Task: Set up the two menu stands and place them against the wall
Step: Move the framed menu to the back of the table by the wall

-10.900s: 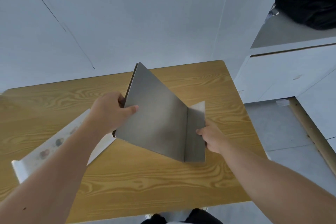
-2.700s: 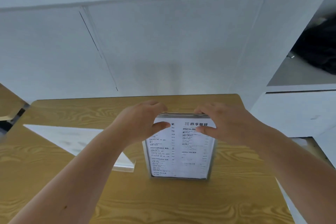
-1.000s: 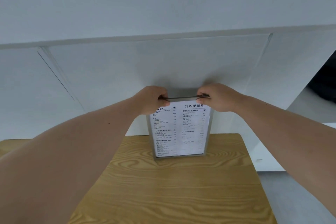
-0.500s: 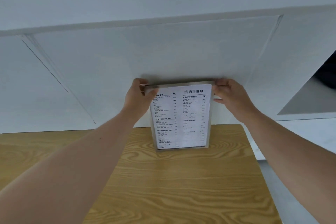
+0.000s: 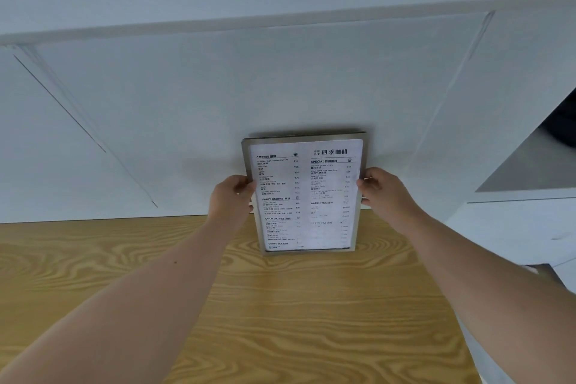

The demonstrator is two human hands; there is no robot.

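A metal-framed menu stand with a white printed menu sheet stands upright at the far edge of the wooden table, its top against the white wall. My left hand grips its left edge at mid height. On the opposite edge, at about the same height, my right hand holds the frame. The second menu stand is out of view.
The table's right edge runs down at the lower right, with grey floor beyond it. A white counter or ledge sits at the right, with something dark on it at the frame's edge.
My hands have slid from the stand's top corners down to its side edges. The stand itself stays upright against the wall. The camera has shifted slightly.
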